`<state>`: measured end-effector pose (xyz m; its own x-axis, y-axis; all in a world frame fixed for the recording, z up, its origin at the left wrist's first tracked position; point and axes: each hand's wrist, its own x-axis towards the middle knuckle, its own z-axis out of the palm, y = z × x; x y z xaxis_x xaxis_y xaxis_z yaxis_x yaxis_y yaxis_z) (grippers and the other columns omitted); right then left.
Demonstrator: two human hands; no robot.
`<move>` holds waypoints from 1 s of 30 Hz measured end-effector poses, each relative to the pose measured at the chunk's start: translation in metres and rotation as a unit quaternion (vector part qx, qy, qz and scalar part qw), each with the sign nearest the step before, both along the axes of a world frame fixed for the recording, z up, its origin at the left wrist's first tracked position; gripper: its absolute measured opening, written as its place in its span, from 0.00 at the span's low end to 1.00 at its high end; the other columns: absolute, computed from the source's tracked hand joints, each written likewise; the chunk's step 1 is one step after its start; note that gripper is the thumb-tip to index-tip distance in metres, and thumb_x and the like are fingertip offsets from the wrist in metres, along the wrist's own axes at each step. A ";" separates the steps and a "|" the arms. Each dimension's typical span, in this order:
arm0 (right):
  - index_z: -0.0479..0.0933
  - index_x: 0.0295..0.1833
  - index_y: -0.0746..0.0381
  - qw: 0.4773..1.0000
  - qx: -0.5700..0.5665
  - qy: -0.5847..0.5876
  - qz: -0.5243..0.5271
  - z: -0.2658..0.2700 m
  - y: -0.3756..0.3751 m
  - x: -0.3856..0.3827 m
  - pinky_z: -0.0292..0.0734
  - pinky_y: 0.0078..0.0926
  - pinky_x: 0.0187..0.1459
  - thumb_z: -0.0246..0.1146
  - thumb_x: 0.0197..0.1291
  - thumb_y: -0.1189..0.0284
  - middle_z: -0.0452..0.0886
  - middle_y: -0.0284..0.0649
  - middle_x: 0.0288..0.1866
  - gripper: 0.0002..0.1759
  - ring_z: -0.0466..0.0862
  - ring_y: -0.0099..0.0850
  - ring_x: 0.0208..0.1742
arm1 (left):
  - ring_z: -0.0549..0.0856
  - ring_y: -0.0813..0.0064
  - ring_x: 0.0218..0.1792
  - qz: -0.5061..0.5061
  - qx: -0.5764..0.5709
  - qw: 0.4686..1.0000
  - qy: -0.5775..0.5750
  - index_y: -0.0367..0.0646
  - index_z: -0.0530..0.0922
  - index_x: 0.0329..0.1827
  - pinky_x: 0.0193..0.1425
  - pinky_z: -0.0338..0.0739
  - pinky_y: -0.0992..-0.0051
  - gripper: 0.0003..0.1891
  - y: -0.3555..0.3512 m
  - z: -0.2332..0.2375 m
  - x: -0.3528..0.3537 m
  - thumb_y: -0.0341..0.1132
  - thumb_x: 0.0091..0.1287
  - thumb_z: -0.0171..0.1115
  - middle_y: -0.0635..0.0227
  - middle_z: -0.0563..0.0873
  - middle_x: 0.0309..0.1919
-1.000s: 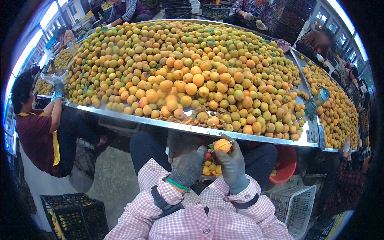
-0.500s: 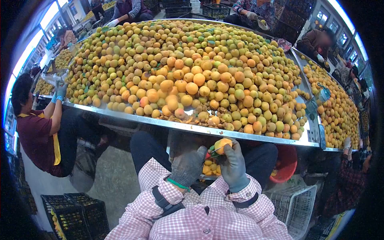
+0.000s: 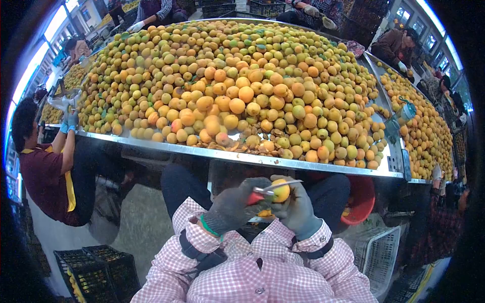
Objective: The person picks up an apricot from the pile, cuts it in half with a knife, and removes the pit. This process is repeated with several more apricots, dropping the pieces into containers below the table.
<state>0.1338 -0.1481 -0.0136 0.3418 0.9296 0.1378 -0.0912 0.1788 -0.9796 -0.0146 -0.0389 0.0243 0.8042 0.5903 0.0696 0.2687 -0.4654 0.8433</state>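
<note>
My left hand (image 3: 233, 206), in a dark grey glove, is closed round the red handle of a small knife (image 3: 275, 187). The blade lies across the top of a yellow-orange fruit (image 3: 281, 194), its tip pointing right. Wrapped round that fruit are the gloved fingers of my right hand (image 3: 297, 208). Both hands are above my lap, just in front of the metal table edge. Pieces of cut fruit (image 3: 260, 145) lie on the table near its front edge, beside a large heap of whole fruit (image 3: 222, 91).
The metal table's rim (image 3: 202, 152) runs across in front of me. A red basin (image 3: 361, 202) and a pale crate (image 3: 381, 257) stand at the right, black crates (image 3: 98, 272) at the lower left. A co-worker (image 3: 48, 171) sits at the left. A jar (image 3: 404, 115) stands on the right.
The knife blade, hardly visible before, now shows across the fruit. My left hand has turned and sits closer to my right hand. The whole view has shifted slightly.
</note>
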 end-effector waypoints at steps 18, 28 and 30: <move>0.73 0.41 0.63 0.976 -0.092 0.075 -0.181 -0.007 0.008 -0.026 0.77 0.22 0.39 0.36 0.70 0.48 0.81 0.38 0.34 0.31 0.80 0.27 0.34 | 0.86 0.61 0.38 -0.028 -0.154 0.980 -0.124 0.46 0.76 0.56 0.42 0.79 0.68 0.28 -0.028 -0.021 0.014 0.46 0.54 0.71 0.57 0.85 0.38; 0.74 0.45 0.62 0.910 -0.236 0.333 0.072 0.007 0.006 0.002 0.75 0.24 0.44 0.38 0.72 0.52 0.79 0.38 0.38 0.27 0.79 0.24 0.38 | 0.85 0.66 0.26 -0.201 0.160 0.964 0.063 0.59 0.70 0.65 0.27 0.76 0.69 0.36 0.009 0.012 0.009 0.60 0.52 0.65 0.64 0.83 0.28; 0.73 0.44 0.62 0.888 -0.223 0.395 0.074 0.011 0.003 0.002 0.75 0.24 0.45 0.47 0.70 0.57 0.79 0.38 0.38 0.19 0.79 0.25 0.39 | 0.85 0.66 0.25 -0.200 0.191 0.960 0.047 0.60 0.69 0.65 0.26 0.75 0.69 0.37 0.012 0.014 0.010 0.60 0.52 0.65 0.64 0.82 0.27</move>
<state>0.1357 -0.1450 -0.0026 0.0381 0.8742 -0.4840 -0.7714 -0.2822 -0.5703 -0.0041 -0.0267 0.0385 0.9746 0.1787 0.1353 0.0706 -0.8177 0.5713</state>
